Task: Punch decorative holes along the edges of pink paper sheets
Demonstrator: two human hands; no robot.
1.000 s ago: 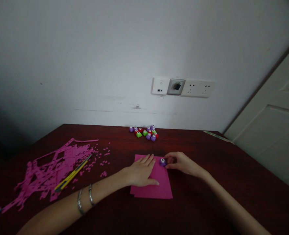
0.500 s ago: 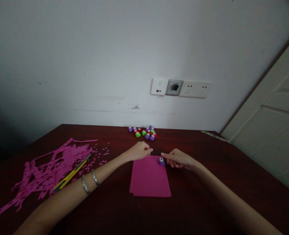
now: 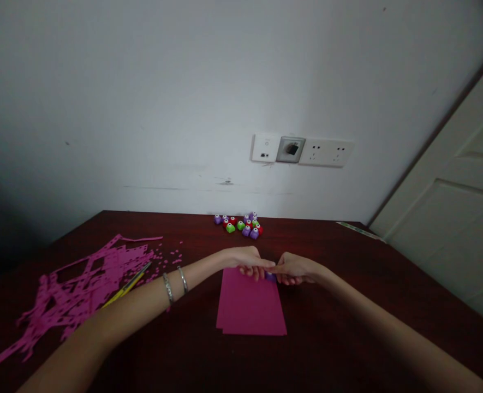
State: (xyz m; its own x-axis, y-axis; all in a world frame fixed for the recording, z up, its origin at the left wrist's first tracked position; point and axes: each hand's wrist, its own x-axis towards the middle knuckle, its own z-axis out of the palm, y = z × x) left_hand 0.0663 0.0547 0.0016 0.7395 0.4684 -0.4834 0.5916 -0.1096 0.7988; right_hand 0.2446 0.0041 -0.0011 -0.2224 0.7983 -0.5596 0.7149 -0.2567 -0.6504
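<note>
Two pink paper sheets (image 3: 250, 305), slightly offset, lie stacked on the dark red table. At their far right corner sits a small purple craft punch (image 3: 270, 277), mostly covered by fingers. My left hand (image 3: 250, 262) reaches over the sheets' far edge, its fingers curled and its leading fingertip on top of the punch. From the right, my right hand (image 3: 295, 268) grips the same punch, thumb and finger closed about it. The two hands' fingertips meet over the punch.
Several purple, red and green punches (image 3: 241, 225) are grouped near the wall. On the left lie a heap of punched pink strips (image 3: 89, 284), small pink cut-outs (image 3: 159, 262) and a yellow utility knife (image 3: 129, 286), partly behind my left forearm. A ruler-like strip (image 3: 359, 231) rests at the back right.
My left hand has moved right, from the sheets' far edge onto the punch. My right hand has closed in on the punch, whose top is now covered.
</note>
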